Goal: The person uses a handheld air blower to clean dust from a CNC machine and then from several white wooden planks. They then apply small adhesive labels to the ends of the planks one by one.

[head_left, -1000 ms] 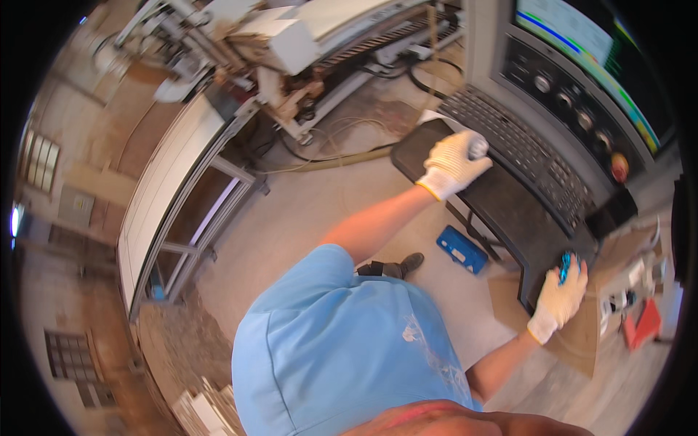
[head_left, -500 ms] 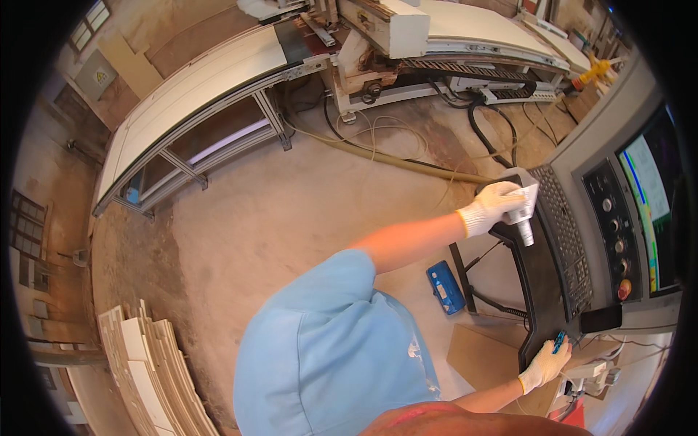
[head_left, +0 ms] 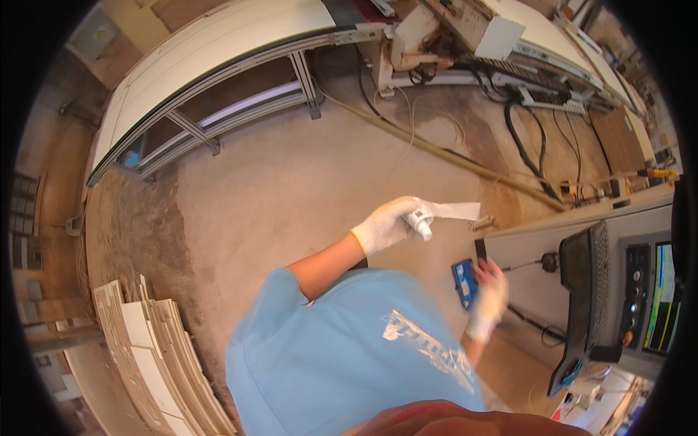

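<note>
My left hand (head_left: 387, 224), in a white knitted glove, is closed around a white object (head_left: 420, 221) with a short rounded end. A flat pale strip (head_left: 458, 211) reaches out from it to the right; its exact kind I cannot make out. Lower right, my right hand (head_left: 489, 298), gloved and blurred, has its fingers apart with nothing seen in them. It appears in front of a blue case (head_left: 464, 283), partly covering it; touching or not, I cannot tell. A small teal tool (head_left: 572, 372) lies at the near end of the black keyboard shelf (head_left: 579, 291).
A control console with a lit screen (head_left: 663, 291) and a keyboard (head_left: 600, 269) stands at right. Along the back runs a long pale-topped machine table (head_left: 240, 54). Hoses and cables (head_left: 436, 151) cross the floor. Stacked boards (head_left: 145, 356) lean at lower left.
My left hand has moved left from the keyboard, still holding the white object. My right hand has let go of the teal tool and moved to the blue case. The view has turned.
</note>
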Demonstrator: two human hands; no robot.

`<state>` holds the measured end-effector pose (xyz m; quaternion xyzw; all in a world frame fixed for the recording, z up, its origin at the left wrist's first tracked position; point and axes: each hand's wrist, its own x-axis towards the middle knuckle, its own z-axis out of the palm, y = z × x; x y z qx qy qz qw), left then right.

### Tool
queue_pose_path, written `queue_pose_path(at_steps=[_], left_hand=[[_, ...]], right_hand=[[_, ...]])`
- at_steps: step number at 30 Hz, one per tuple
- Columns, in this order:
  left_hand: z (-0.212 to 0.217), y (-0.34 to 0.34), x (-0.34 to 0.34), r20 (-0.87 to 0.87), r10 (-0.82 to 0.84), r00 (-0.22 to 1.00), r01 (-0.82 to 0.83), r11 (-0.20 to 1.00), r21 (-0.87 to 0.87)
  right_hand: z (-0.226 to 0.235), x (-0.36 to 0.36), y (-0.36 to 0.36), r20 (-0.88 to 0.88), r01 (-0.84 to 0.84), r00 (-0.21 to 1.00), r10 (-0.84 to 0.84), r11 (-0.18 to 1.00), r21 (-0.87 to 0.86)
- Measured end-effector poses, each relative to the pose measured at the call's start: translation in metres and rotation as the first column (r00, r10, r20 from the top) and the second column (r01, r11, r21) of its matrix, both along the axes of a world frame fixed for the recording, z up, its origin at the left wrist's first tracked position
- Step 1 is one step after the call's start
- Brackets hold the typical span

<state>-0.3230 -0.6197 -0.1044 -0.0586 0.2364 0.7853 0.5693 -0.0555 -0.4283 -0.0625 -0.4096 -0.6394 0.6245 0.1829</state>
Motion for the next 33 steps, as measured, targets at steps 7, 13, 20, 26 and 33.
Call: queue_pose_path(at_steps=[7, 13, 20, 26, 33], left_hand=[[0.002, -0.081, -0.048, -0.526, 0.203, 0.826, -0.361, 0.907, -0.216], [0.001, -0.158, -0.108, -0.636, 0.275, 0.721, -0.540, 0.798, -0.267], [-0.009, -0.245, -0.237, -0.604, 0.313, 0.733, -0.625, 0.661, -0.416], [0.009, -0.307, -0.346, -0.800, 0.007, 0.600, -0.733, 0.407, -0.546], [0.011, -0.389, -0.438, -0.898, -0.217, 0.383, -0.913, 0.060, -0.404]], right_hand=[[-0.021, -0.230, -0.112, -0.160, -0.688, 0.715, 0.680, 0.726, 0.010], [-0.031, -0.337, -0.178, -0.294, -0.790, 0.560, 0.775, 0.606, 0.094], [-0.085, -0.484, -0.229, -0.388, -0.878, 0.456, 0.801, 0.475, -0.052], [-0.078, -0.636, -0.305, -0.422, -0.892, 0.397, 0.815, 0.232, -0.389], [-0.064, -0.770, -0.407, -0.454, -0.737, 0.405, 0.793, -0.010, -0.676]])
